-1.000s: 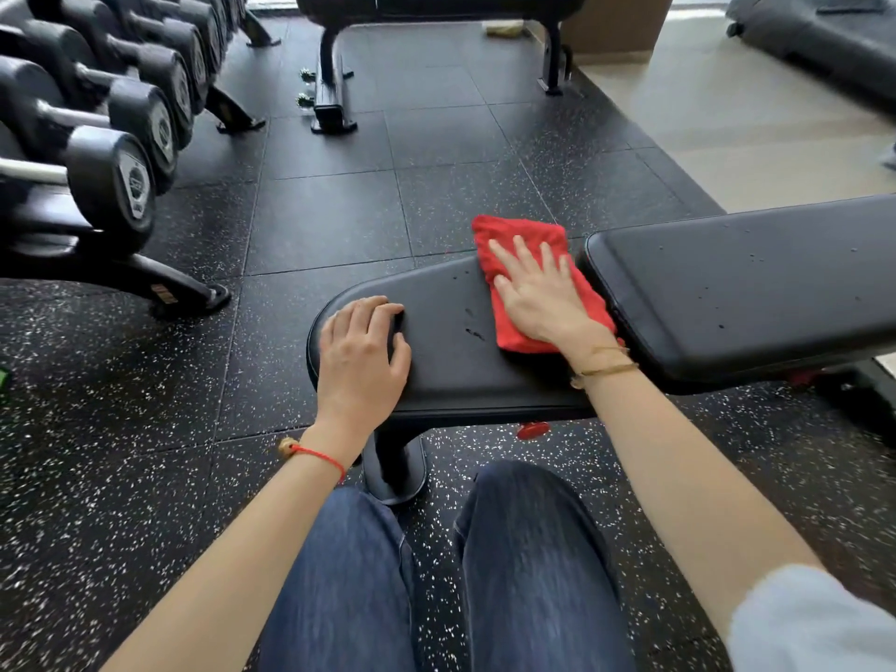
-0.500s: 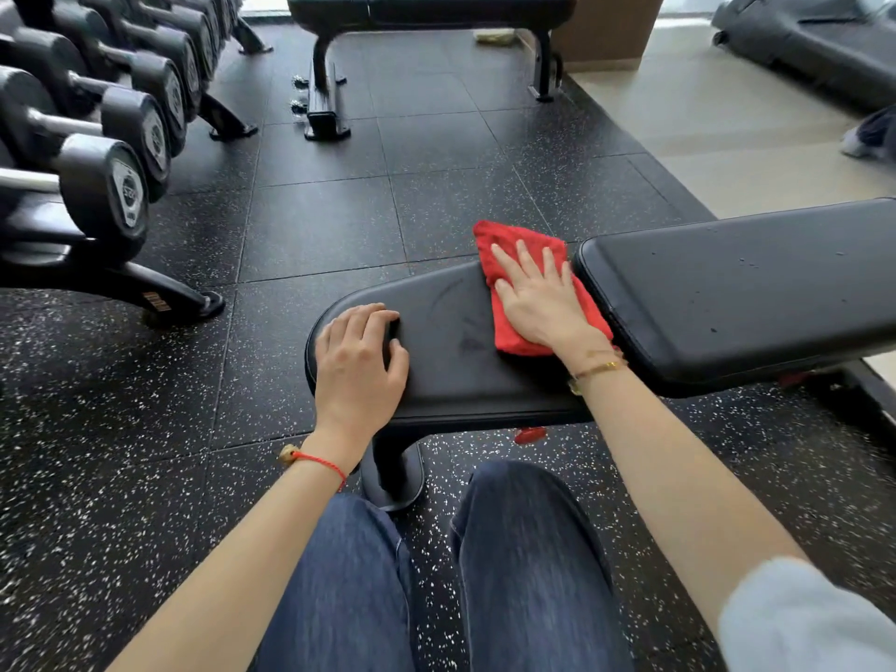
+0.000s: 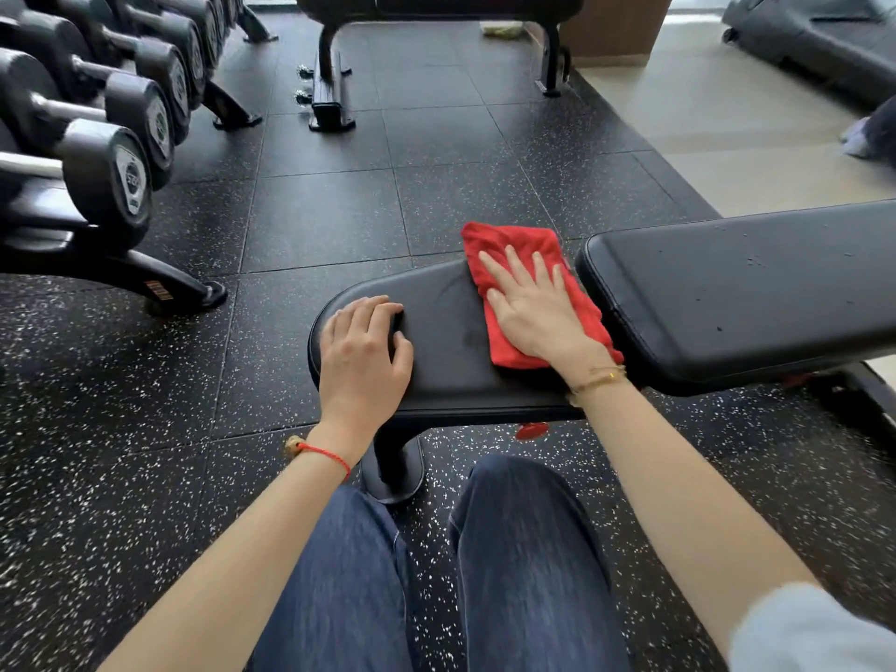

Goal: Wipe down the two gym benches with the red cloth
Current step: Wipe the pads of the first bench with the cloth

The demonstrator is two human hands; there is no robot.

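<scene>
A black gym bench stands in front of me, with a rounded seat pad and a long back pad to its right. The red cloth lies on the right part of the seat pad, next to the gap between the pads. My right hand presses flat on the cloth with straight, spread fingers. My left hand rests on the left end of the seat pad, fingers loosely bent over its edge. A second black bench stands at the far end of the floor.
A rack of black dumbbells lines the left side. Speckled black rubber tiles cover the floor between the benches. A tan floor lies to the right, with dark equipment at the top right. My knees are below the seat.
My right hand and the cloth have stayed on the right part of the seat pad, shifting only slightly. The left hand has kept its place. The view has drifted a little.
</scene>
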